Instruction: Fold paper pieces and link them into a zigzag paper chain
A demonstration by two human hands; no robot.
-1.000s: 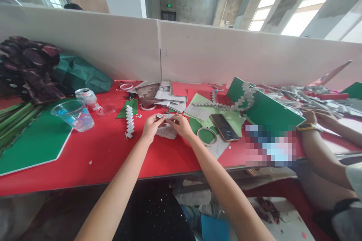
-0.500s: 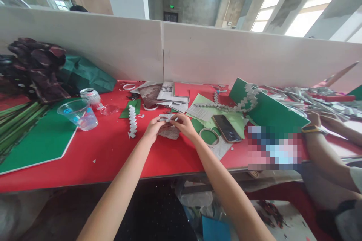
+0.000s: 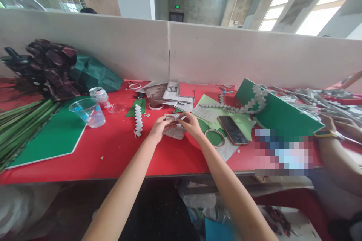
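My left hand and my right hand meet over the red table, fingers pinched on a small folded paper strip. Its finer folds are too small to make out, and my fingertips cover part of it. Just below the hands lies a printed scrap of paper. Left of my left hand rests a short zigzag chain of folded white paper. A longer folded-paper chain runs across green sheets to the right and up against a green board.
A phone and a tape roll lie right of my hands. On the left stand a plastic cup and a can beside long green leaves. A co-worker's arm is at far right. A white partition closes the back.
The whole view has shifted a little, so things appear further right. My hands stay together on the paper strip, with the fingers slightly closer around it.
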